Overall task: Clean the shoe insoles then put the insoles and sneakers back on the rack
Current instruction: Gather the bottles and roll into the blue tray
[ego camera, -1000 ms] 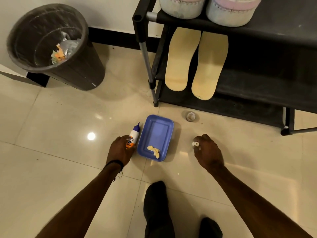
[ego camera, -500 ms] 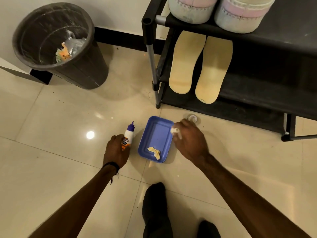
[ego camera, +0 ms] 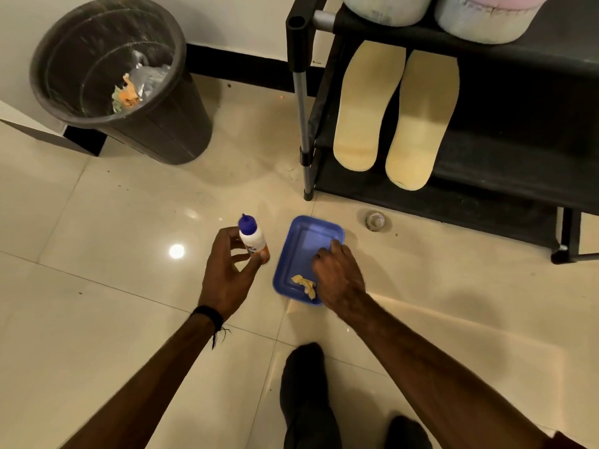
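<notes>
The two insoles point(ego camera: 395, 111) lay side by side on the middle shelf of the rack point(ego camera: 518, 150), heels toward the near edge and overhanging it slightly, at the far right of the scene. Directly above them, on the top shelf, stood the pair of sneakers point(ego camera: 437, 11), only their pale soles and lower sides in view. Judged from that, the putting-back part looked done: both insoles and both shoes were on the rack.

What seemed left was tidying the cleaning things on the floor, nearer the person. The right hand point(ego camera: 337, 273) reached into the blue tray point(ego camera: 301, 234), fingers curled down against its floor just beside a crumpled yellowish scrap point(ego camera: 304, 283); whether they pinched anything could not be told. The left hand point(ego camera: 227, 273) gripped a small white bottle point(ego camera: 252, 241) with a blue cap, thumb and fingers wrapped round its lower part, just left of the tray. A small clear cap-like object point(ego camera: 375, 220) sat on the tiles between tray and rack. At the far left stood a dark bin point(ego camera: 162, 124) holding some rubbish.
</notes>
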